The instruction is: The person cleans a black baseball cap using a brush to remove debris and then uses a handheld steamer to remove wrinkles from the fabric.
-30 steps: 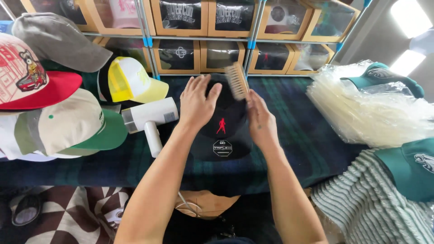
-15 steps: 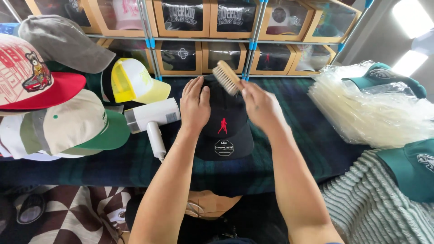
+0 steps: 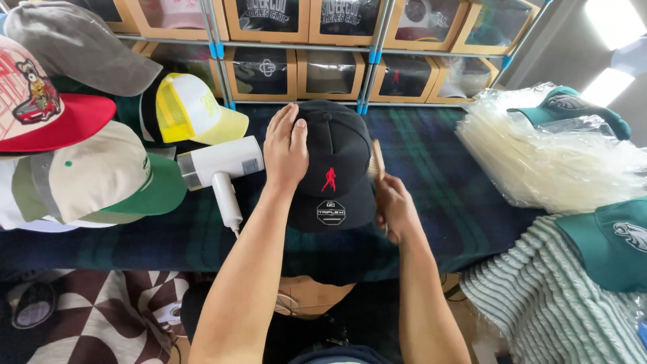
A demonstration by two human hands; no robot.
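A black baseball cap (image 3: 335, 162) sits crown-up in the middle of a dark blue-and-green plaid cloth (image 3: 431, 162), its brim pointing toward the person. A small red figure is stitched on the front panel, and a round sticker lies on the brim. The left hand (image 3: 286, 149) rests flat on the cap's left side, fingers together and spread over the crown, pressing rather than gripping. The right hand (image 3: 394, 205) is at the cap's right edge, closed around a wooden brush (image 3: 377, 160) whose head stands against the side of the crown (the bristles seem to face the fabric, though the angle makes that hard to confirm).

Just left of the cap lies a white handheld steamer or dryer (image 3: 219, 165), its handle pointing toward the person. Beyond it sits a yellow-and-white mesh cap (image 3: 192, 111), and further left a pile of caps: a cream cap with a green brim (image 3: 101, 178), a white cap with a red brim (image 3: 47, 108), and a grey cap (image 3: 74, 44). To the right, a stack of clear plastic bags (image 3: 546, 162) carries a teal cap (image 3: 573, 111), with another teal cap (image 3: 610, 246) nearer on a striped cloth (image 3: 546, 303). Behind the table, a shelf holds cardboard boxes with windows (image 3: 323, 71).
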